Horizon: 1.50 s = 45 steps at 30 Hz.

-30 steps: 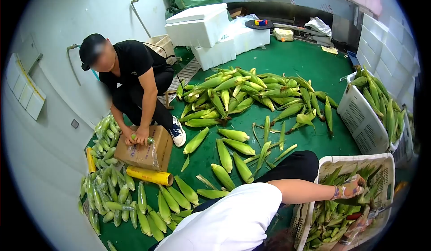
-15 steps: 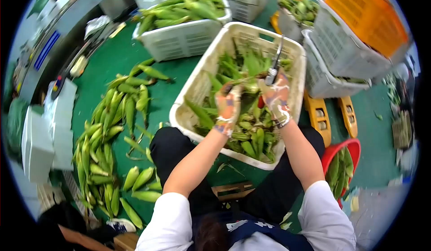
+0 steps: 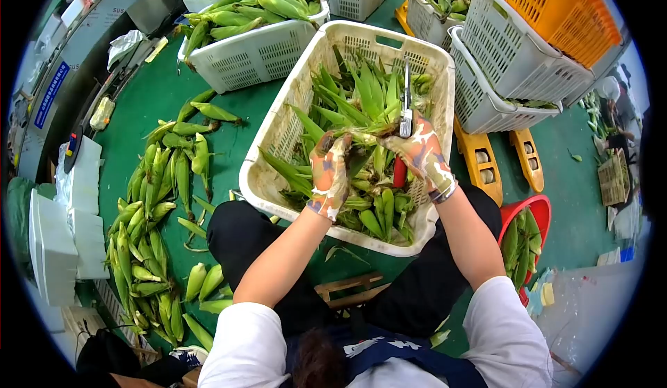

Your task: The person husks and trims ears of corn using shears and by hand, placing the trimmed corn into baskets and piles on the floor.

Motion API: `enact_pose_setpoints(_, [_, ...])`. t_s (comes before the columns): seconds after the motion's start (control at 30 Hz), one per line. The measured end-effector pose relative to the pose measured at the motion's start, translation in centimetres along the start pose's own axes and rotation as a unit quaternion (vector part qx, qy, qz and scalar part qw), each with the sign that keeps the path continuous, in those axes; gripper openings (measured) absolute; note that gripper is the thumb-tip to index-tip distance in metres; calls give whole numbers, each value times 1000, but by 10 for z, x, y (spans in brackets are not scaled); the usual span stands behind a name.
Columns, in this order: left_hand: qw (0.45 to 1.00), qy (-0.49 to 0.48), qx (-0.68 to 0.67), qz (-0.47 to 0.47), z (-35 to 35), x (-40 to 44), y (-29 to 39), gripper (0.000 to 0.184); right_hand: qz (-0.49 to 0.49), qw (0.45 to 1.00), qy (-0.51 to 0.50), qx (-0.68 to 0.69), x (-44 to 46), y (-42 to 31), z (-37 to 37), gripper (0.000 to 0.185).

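In the head view, both my gloved hands are over a white crate of green corn husks and leaves. My left hand has its fingers curled round a pale, leafy piece of corn that spans the gap between the hands. My right hand grips a red-handled cutting tool, its long metal blade pointing up and away. The thumb side of that hand is close to the corn piece; whether it touches is hidden.
Unhusked corn lies heaped on the green floor at left. A filled white crate stands behind. Stacked crates and a yellow pallet jack are at right, with a red basket of corn nearer. Someone's shoe shows lower left.
The view has shifted, so the crate and surroundings sit further left and slightly higher. The blade now stands more upright. Both hands keep their grips above the crate.
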<state>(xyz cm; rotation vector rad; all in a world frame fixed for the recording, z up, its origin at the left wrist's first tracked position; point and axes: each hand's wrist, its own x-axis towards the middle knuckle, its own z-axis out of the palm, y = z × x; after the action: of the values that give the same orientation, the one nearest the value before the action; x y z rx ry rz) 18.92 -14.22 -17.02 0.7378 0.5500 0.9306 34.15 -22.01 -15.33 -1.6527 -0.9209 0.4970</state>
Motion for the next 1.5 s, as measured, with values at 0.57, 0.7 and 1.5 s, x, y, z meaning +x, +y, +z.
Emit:
enact_pose_setpoints(0.57, [689,-231,628,279,-8,1,52,35,-117,971,12,-208,-26,-30,33,57])
enact_pose_setpoints(0.7, [673,-197,685,197,-2,9,47,29,-148,966,29,-211,-24,-32,40,48])
enact_pose_setpoints(1.5, [994,92,59,-18,-11,11,62,17,207,847,90,482,-54,-29,10,32])
